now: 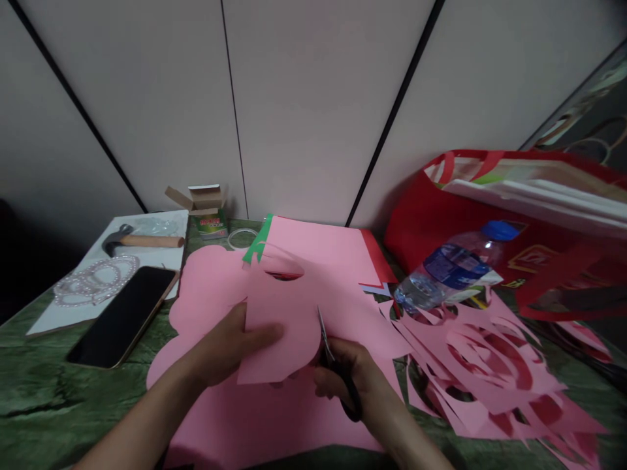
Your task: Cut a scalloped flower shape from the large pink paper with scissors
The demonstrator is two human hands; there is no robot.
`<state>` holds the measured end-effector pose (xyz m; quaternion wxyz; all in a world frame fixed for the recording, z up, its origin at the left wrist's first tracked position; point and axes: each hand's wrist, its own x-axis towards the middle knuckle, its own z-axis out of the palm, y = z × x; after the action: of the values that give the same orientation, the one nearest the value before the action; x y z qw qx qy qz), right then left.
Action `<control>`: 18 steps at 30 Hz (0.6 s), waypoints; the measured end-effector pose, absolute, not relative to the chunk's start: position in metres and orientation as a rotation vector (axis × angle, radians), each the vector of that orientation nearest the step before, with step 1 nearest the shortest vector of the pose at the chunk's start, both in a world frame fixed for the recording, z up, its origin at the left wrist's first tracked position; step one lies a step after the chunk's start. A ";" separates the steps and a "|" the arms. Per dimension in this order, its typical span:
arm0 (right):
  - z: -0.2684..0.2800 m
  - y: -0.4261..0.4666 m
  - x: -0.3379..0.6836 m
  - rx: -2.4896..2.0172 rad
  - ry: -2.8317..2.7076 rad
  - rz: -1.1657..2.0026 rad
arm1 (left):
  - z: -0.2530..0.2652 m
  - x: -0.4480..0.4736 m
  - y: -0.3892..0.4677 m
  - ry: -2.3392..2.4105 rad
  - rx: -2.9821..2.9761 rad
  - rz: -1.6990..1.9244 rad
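My left hand [230, 346] grips the left side of a pink paper sheet [289, 313], its thumb lying on top and its other fingers hidden underneath. In my right hand [355, 372] is a pair of scissors [350, 391] with dark handles. Their blades point up and away from me, at a curved cut in the sheet. An opening with a curved edge shows in the upper part of this sheet. Beneath both hands lie more pink papers [255, 431], and some at the left have scalloped edges [210, 274].
Pink paper scraps [490, 365] pile up at the right, beside a leaning plastic bottle [450, 267] and a red bag [416, 209]. On the left are a phone [125, 316], beaded strands [98, 281], a hammer [147, 241] and an opened small box [210, 222]. A panelled wall [294, 117] stands behind.
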<state>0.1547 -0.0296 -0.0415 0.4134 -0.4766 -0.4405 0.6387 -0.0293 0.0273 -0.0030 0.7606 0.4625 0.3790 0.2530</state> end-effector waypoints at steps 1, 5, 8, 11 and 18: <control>-0.042 -0.029 0.155 -1.199 -1.102 1.598 | -0.003 -0.029 0.028 0.822 1.000 0.556; -0.041 -0.029 0.153 -1.205 -1.079 1.601 | -0.005 -0.030 0.028 0.834 0.985 0.563; -0.040 -0.029 0.154 -1.187 -1.105 1.605 | -0.005 -0.031 0.029 0.837 0.983 0.569; -0.039 -0.029 0.154 -1.181 -1.135 1.599 | -0.006 -0.032 0.030 0.836 0.979 0.582; -0.041 -0.029 0.156 -1.202 -1.173 1.576 | -0.007 -0.032 0.035 0.849 0.968 0.630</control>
<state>0.1560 -0.0287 -0.0407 0.4071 -0.4769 -0.4652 0.6249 -0.0315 0.0348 -0.0068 0.7540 0.4437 0.3889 0.2886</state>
